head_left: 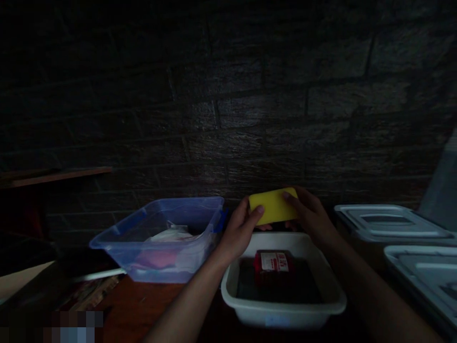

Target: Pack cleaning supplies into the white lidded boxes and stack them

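Note:
Both hands hold a yellow sponge-like block [273, 206] with rounded corners, tilted slightly, above the far rim of a white basin [283, 309]. My left hand [240, 229] grips its left end, thumb on the near face. At the right end, my right hand [309, 209] is closed round it, thumb over the upper edge. Inside the basin, on a dark bottom, lies a red package [273, 267] with a white label and red print. The fingers behind the block are mostly hidden.
Left of the basin stands a translucent blue plastic bin [117, 238] holding white and pinkish items. Two pale box lids [387, 224] are on the right. A dark brick wall [232, 119] rises behind. The reddish wooden tabletop [139, 305] shows at lower left.

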Demonstrator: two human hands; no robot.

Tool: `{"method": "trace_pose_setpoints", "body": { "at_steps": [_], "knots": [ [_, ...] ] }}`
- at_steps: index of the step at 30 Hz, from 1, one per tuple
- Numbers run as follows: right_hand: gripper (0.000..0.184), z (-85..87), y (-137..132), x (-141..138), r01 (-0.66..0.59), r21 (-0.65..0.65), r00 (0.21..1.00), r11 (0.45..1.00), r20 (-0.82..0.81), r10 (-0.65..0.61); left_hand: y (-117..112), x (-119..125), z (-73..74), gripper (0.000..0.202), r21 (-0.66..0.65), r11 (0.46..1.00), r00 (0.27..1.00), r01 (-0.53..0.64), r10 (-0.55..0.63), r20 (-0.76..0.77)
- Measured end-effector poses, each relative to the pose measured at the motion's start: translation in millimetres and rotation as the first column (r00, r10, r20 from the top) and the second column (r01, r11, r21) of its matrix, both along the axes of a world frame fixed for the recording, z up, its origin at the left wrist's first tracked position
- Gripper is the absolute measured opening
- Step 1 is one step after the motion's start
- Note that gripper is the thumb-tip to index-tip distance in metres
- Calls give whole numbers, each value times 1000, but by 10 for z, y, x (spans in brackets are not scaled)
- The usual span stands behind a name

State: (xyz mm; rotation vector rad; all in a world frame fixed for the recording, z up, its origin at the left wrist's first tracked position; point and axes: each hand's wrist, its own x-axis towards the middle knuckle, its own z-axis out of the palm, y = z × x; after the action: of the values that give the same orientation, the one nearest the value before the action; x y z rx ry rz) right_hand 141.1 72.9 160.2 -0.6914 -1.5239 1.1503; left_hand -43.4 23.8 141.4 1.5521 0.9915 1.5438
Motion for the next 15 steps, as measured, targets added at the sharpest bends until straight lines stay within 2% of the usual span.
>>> {"method": "trace_pose_setpoints", "body": {
  "at_steps": [5, 15],
  "knots": [
    [53, 3, -42, 24, -60, 31, 997, 998, 54, 58, -28, 13, 47, 35, 61, 997, 998, -54, 56, -33],
    [43, -32, -8, 20, -74, 73, 994, 995, 84, 67, 44, -26, 3, 37, 73, 997, 997, -30, 36, -72]
  ]
}}
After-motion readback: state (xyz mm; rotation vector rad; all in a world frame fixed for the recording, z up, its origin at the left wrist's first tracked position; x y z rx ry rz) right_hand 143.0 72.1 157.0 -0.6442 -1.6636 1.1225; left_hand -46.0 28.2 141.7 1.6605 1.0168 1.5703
